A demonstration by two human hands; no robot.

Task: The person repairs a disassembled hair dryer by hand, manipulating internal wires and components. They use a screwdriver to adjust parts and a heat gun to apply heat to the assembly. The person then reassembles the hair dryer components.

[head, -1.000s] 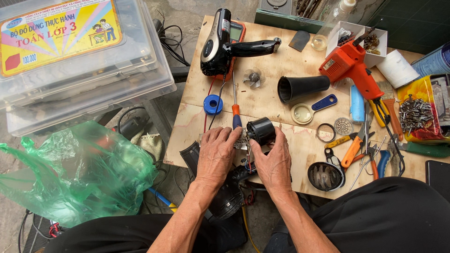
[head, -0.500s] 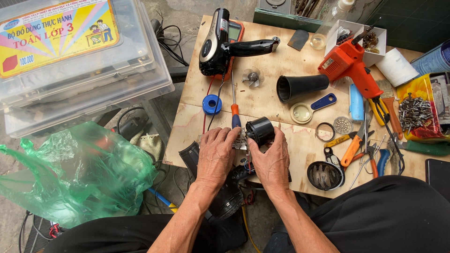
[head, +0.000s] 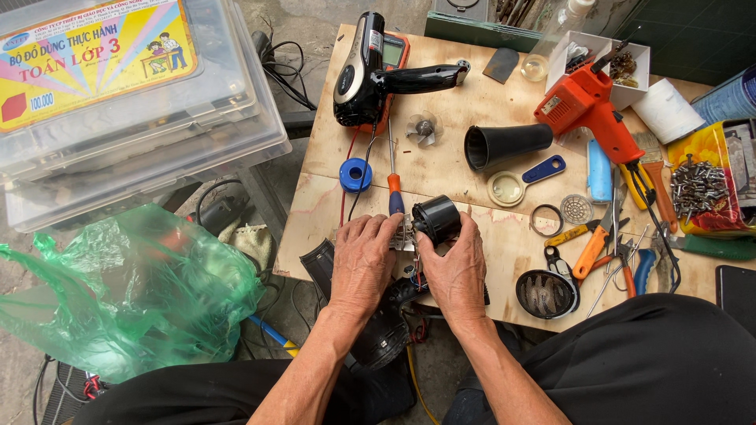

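Head view: both hands (head: 409,264) stay on black cylinder (head: 437,218); nothing moved.

Bright, even daylight, no hard light source visible. Shadows soft & short, e.g. under the black hair dryer (head: 370,67) on the wooden board (head: 472,185). Mild glare on the clear plastic boxes (head: 150,126) & the green plastic bag (head: 126,291). Focus sharp at centre, no motion blur. Wide-angle bending at edges; corners slightly darker.
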